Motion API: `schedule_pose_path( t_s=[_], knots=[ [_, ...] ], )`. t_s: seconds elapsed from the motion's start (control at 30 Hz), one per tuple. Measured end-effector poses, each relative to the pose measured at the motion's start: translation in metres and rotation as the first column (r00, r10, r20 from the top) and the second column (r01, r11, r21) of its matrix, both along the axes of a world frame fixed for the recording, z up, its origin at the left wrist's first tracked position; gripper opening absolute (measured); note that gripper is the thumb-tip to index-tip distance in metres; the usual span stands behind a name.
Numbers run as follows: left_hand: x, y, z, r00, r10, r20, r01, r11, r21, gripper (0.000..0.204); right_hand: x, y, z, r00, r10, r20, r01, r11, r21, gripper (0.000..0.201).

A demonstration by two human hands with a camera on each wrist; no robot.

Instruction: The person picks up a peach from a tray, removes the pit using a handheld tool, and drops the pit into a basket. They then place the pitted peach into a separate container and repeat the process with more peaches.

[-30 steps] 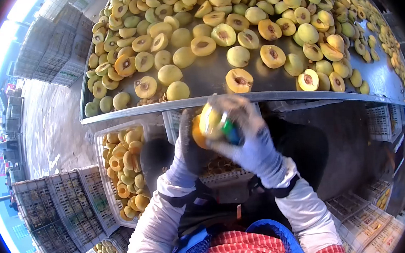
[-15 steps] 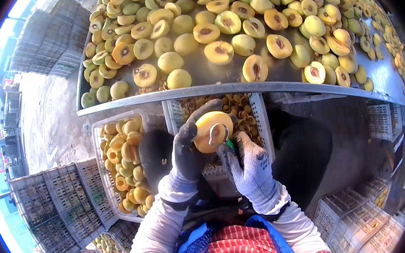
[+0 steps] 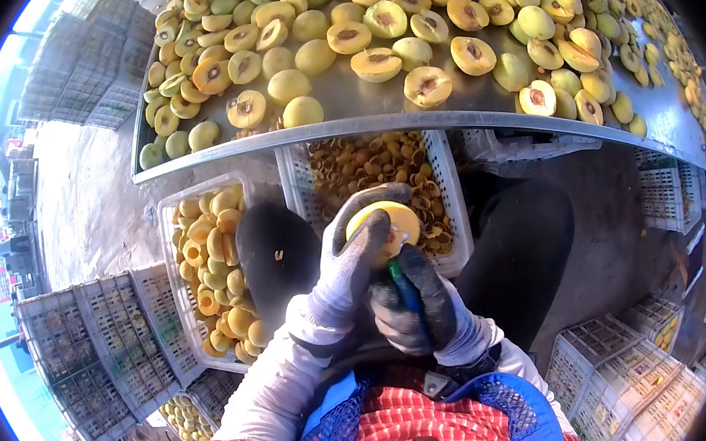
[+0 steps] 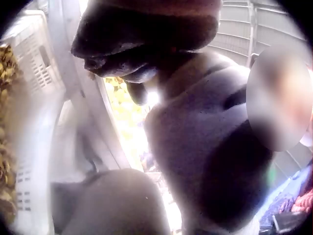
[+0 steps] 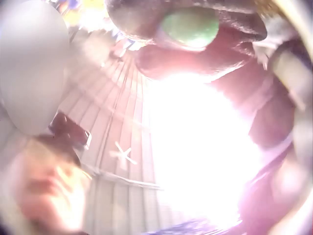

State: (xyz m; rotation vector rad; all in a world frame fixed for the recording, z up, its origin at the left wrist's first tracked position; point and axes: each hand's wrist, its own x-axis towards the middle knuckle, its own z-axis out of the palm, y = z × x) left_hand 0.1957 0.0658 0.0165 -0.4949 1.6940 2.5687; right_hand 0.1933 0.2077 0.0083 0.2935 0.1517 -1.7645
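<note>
In the head view my gloved left hand (image 3: 344,263) holds a yellow peach half (image 3: 399,219) by its edge, thumb over the front and fingers behind. My gloved right hand (image 3: 432,306) grips the green and blue handle (image 3: 404,287) of a small pitting tool. The tool's metal tip meets the lower part of the fruit and is mostly hidden. The left wrist view shows the dark curled fingers (image 4: 146,36) of that glove, with the peach out of sight. The green handle end (image 5: 190,28) shows between right-hand fingers in the right wrist view.
A metal table (image 3: 345,126) spread with many peach halves stands ahead. Below its edge, between the knees, sits a white crate (image 3: 442,162) of small brown pits and scraps. Another crate (image 3: 177,303) of hollowed halves is at the left. Stacked crates (image 3: 100,352) stand farther left.
Both hands have drawn back from the table edge. One more peach half lies on the table than a second ago. The tool's curved metal hook, visible half a second ago, is now mostly hidden.
</note>
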Motion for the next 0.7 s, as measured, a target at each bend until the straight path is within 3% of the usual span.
schedule_pose_path(
  t_s=[0.1,0.17,0.2,0.23,0.27,0.3,0.33,0.4,0.43,0.47,0.5,0.53,0.57,0.63,0.67,0.7],
  knots=[
    [0.005,0.005,-0.002,0.997,-0.051,0.063,0.043,0.992,0.12,0.048,0.011,-0.005,-0.015,0.93,0.029,0.367,0.117,0.922,-0.368,0.049],
    [0.015,0.006,-0.01,0.987,-0.054,0.154,0.002,0.947,0.321,0.05,0.016,-0.009,-0.026,0.915,0.042,0.402,0.188,0.837,-0.514,0.049],
    [0.018,0.008,-0.016,0.98,0.02,0.198,-0.112,0.877,0.467,0.051,0.018,-0.011,-0.029,0.906,0.052,0.421,0.225,0.784,-0.579,0.049],
    [0.02,0.008,-0.024,0.964,0.085,0.251,-0.223,0.774,0.593,0.052,0.015,-0.009,-0.022,0.921,-0.055,0.387,0.272,0.799,-0.535,0.047],
    [0.027,0.006,-0.033,0.967,0.177,0.185,-0.225,0.933,0.282,0.051,0.011,-0.01,-0.026,0.916,-0.071,0.394,0.306,0.758,-0.576,0.047],
    [0.037,-0.011,-0.034,0.95,0.23,0.209,-0.297,0.87,0.393,0.042,0.007,-0.01,-0.033,0.91,-0.086,0.405,0.34,0.713,-0.614,0.047],
    [0.051,-0.03,-0.034,0.922,0.355,0.152,-0.38,0.906,0.185,0.041,0.005,-0.008,-0.039,0.91,-0.113,0.398,0.332,0.775,-0.538,0.048],
    [0.089,-0.071,-0.037,0.844,0.535,-0.036,-0.529,0.819,-0.221,0.039,0.012,-0.008,-0.064,0.915,-0.134,0.381,0.294,0.868,-0.4,0.049],
    [0.11,-0.102,-0.04,0.831,0.546,-0.108,-0.53,0.715,-0.456,0.041,0.015,-0.006,-0.068,0.927,-0.154,0.343,0.26,0.922,-0.288,0.048],
    [0.131,-0.134,-0.044,0.808,0.564,-0.168,-0.516,0.542,-0.663,0.042,0.014,-0.001,-0.062,0.969,-0.173,0.175,0.193,0.975,-0.108,0.043],
    [0.158,-0.175,-0.053,0.817,0.552,-0.169,-0.393,0.317,-0.863,0.046,0.012,-0.001,-0.062,0.978,-0.131,0.16,0.154,0.979,-0.135,0.039],
    [0.19,-0.214,-0.071,0.797,0.602,0.049,-0.111,0.225,-0.968,0.048,0.01,-0.001,-0.053,0.983,-0.148,0.112,0.149,0.989,0.005,0.037],
    [0.204,-0.237,-0.084,0.707,0.664,0.243,0.196,0.146,-0.97,0.049,0.008,-0.001,-0.045,0.985,-0.163,0.065,0.152,0.978,0.145,0.037],
    [0.164,-0.211,-0.067,0.815,0.579,-0.005,0.158,-0.23,-0.96,0.052,0.002,-0.001,-0.047,0.985,-0.17,-0.009,0.168,0.965,0.2,0.041],
    [0.11,-0.165,-0.037,0.835,0.547,-0.062,-0.017,-0.088,-0.996,0.048,-0.001,-0.002,-0.044,0.985,-0.156,-0.07,0.169,0.948,0.268,0.042],
    [0.068,-0.139,-0.03,0.871,0.482,-0.098,-0.187,0.139,-0.972,0.04,-0.005,-0.003,-0.038,0.982,-0.135,-0.131,0.172,0.927,0.333,0.043]
  ],
)
